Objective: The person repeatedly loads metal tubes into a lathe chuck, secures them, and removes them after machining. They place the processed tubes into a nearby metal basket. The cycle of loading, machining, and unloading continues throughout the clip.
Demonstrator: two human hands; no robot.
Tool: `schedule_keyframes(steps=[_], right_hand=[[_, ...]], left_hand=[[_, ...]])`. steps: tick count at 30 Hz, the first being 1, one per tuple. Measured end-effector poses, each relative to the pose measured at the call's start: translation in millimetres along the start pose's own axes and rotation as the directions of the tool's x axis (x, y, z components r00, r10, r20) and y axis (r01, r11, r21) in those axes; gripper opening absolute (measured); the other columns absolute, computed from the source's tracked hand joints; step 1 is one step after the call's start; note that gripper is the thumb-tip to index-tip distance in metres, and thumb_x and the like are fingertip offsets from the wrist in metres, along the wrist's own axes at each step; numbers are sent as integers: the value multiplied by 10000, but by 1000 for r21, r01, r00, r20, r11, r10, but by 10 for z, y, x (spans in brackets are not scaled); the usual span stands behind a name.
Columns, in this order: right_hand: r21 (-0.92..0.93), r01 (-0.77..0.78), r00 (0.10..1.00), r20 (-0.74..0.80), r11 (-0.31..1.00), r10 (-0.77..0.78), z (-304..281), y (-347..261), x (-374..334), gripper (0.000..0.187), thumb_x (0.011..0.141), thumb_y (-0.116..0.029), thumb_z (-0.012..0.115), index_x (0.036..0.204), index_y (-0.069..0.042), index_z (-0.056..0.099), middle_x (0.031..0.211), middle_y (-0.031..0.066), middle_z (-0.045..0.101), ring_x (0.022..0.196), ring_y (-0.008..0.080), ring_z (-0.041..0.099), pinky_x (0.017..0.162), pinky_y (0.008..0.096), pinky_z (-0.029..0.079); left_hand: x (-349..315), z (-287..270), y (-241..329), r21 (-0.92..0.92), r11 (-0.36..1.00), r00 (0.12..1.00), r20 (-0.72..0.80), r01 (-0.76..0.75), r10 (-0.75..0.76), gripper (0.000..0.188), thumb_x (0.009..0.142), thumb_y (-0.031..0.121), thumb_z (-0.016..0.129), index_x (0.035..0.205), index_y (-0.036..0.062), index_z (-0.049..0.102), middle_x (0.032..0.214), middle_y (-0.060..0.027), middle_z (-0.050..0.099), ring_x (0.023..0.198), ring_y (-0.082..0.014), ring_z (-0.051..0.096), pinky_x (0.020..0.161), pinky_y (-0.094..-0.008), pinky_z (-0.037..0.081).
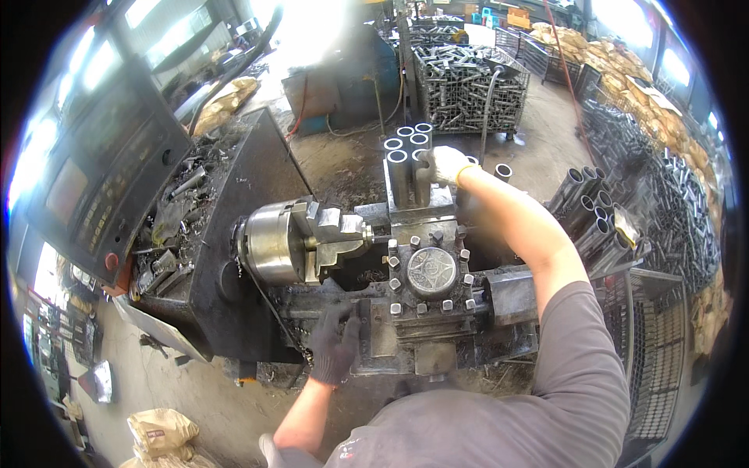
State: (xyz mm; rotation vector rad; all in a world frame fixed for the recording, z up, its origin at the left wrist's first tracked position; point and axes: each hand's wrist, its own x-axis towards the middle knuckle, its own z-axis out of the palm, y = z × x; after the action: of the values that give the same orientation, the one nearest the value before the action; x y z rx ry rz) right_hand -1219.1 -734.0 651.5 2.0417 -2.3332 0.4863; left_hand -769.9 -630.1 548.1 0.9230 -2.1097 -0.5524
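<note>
My right hand [448, 165], in a white glove, reaches across the lathe and grips a steel tube [422, 187] standing at the front of a small upright group of tubes [398, 175] behind the tool post. My left hand [335, 343], in a dark glove, is near the front of the lathe carriage, below the chuck, with its fingers extended and nothing visible in it. A large round chuck [275, 243] with stepped jaws [337, 232] sits to the left. The square tool post [431, 271], ringed by bolts, stands in the middle.
More tubes [587, 199] stand at the right beside a heap of metal parts [679, 203]. A wire cage of short parts [472, 90] stands at the back. Metal scrap [175, 210] lies on the headstock at left. A paper sack [162, 431] is at lower left.
</note>
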Motion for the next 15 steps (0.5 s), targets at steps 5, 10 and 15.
schedule_keyframes(steps=[5, 10, 15], right_hand=[[-72, 40, 999, 13, 997, -40, -272, -443, -192, 314, 893, -348, 735, 1058, -89, 800, 970, 214, 783, 947, 396, 760, 896, 494, 589], [140, 563, 824, -169, 815, -540, -975, -1498, -545, 340, 938, -315, 681, 1206, -118, 749, 811, 198, 751, 786, 385, 762, 771, 489, 609], [420, 508, 855, -139, 752, -500, -991, -1396, -521, 562, 925, -173, 723, 1475, -96, 642, 1124, 182, 796, 872, 216, 788, 769, 359, 634]], left_hand=[[863, -42, 287, -104, 991, 997, -10, 81, -82, 454, 948, 203, 775, 1365, 53, 677, 1091, -127, 774, 969, -210, 745, 873, -372, 596], [1915, -138, 765, 82, 995, 998, -26, 59, -57, 477, 905, 255, 813, 1317, 48, 690, 900, -91, 778, 863, -216, 760, 817, -391, 602], [1749, -575, 558, -473, 859, 965, -67, 194, -254, 294, 885, 133, 819, 1142, 43, 708, 950, 1, 743, 918, -99, 728, 805, -295, 589]])
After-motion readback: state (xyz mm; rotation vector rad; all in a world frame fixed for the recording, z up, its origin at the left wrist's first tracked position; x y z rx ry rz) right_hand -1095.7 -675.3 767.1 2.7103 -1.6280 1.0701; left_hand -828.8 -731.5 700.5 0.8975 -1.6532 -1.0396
